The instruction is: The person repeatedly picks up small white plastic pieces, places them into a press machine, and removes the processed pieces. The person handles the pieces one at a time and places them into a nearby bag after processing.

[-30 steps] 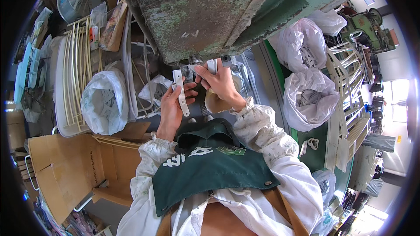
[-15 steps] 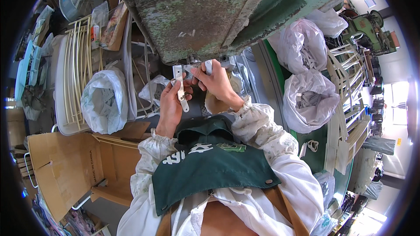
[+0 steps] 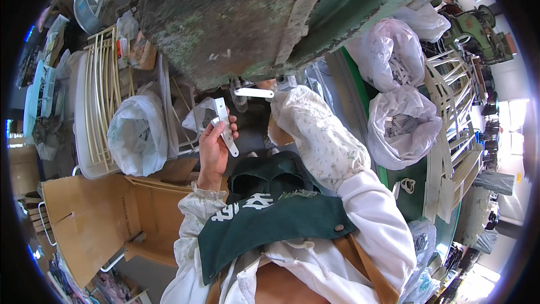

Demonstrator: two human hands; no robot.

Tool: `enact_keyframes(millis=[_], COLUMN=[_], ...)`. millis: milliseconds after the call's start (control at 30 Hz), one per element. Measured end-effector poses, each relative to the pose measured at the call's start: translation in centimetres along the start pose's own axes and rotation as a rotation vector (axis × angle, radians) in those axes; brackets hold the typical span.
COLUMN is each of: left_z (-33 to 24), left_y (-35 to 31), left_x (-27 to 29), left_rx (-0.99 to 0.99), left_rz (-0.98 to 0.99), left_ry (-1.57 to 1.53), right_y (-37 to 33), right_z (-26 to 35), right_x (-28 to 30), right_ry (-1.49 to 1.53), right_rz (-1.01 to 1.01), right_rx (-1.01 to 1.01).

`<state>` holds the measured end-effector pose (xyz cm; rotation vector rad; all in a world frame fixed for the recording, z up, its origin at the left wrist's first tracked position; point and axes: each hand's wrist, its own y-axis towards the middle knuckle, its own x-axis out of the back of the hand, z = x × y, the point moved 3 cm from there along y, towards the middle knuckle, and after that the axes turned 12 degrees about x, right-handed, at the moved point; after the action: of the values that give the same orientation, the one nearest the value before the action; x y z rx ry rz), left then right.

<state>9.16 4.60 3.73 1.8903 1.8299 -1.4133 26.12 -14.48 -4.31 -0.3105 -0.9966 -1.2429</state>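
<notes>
My left hand (image 3: 212, 149) is closed around a white flat metal strip (image 3: 225, 129) with rounded ends and small holes. It stands tilted upright between thumb and fingers, and a second piece seems to lie against it. Ahead and to the right, another white strip (image 3: 254, 93) lies crosswise just below the front edge of the worn green machine (image 3: 242, 39). Only a bit of my right hand (image 3: 266, 84) shows behind that strip, under the machine; the floral sleeve and the machine hide its fingers. Whether it touches the strip I cannot tell.
White plastic sacks of strips stand at the left (image 3: 139, 135) and right (image 3: 402, 126). An open cardboard box (image 3: 84, 219) is at lower left. Pale rods (image 3: 101, 101) lie in a tub beyond the left sack, and white frames (image 3: 450, 135) are stacked far right.
My right hand has moved forward under the machine, away from my left hand. A strip now lies crosswise there. My left hand has drawn slightly back and left with its strip.
</notes>
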Motion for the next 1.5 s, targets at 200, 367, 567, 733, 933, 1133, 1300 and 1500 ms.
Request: enact_keyframes(millis=[200, 367, 567, 733, 933, 1133, 1300, 1500], left_z=[-0.3, -0.6, -0.6, -0.4, -0.6, -2.0, -2.1, -2.4], left_y=[-1.5, -1.7, -0.6, -0.2, -0.5, -1.2, 0.9, 1.3], left_x=[-0.5, -0.9, -1.2, -1.0, -0.9, -2.5, -3.7, -3.7], left_rx=[-0.005, -0.015, -0.036, -0.053, -0.083, -0.140, -0.213, -0.188], left_rz=[-0.117, -0.105, -0.113, -0.069, -0.046, -0.051, -0.042, -0.101], left_ry=[0.098, 0.195, 0.298, 0.283, 0.265, 0.363, 0.491, 0.460], right_y=[0.6, 0.2, -1.4, -1.3, -1.4, -3.4, -4.1, -4.8], right_z=[-0.1, 0.3, 1.6, 12.1, 9.6, 9.9, 12.6, 11.9], right_x=[-0.4, 0.5, 3.9, 9.9, 6.9, 8.8, 11.0, 9.7], right_ry=[0.012, 0.184, 0.907, 0.932, 0.806, 0.477, 0.507, 0.541], right_rz=[0.014, -0.017, 0.102, 0.142, 0.085, 0.062, 0.320, 0.284], right_rx=[-0.013, 0.003, -0.026, -0.300, -0.302, -0.007, -0.161, -0.167])
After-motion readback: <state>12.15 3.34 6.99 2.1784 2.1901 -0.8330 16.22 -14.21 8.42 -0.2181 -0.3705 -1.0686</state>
